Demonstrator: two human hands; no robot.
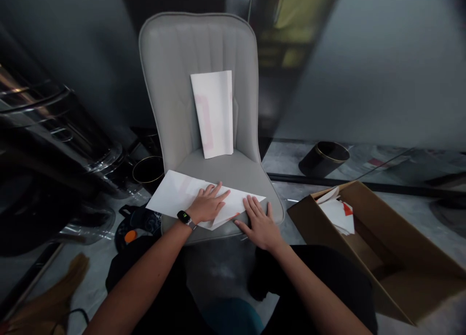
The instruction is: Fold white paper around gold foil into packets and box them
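Note:
A white sheet of paper, folded to a point at its right end, lies across the front of a grey chair seat. Spread flat on its middle is my left hand, a watch on the wrist. My right hand rests with fingers extended, fingertips on the pointed end and the palm over the seat edge. A little orange print shows between the hands. Against the chair's backrest leans another folded white paper with faint pink print showing through.
To the right stands an open cardboard box with folded white papers inside. A black bin is left of the chair. Beside the chair's left front lies a dark patterned item with an orange round piece. Glass panels rise behind.

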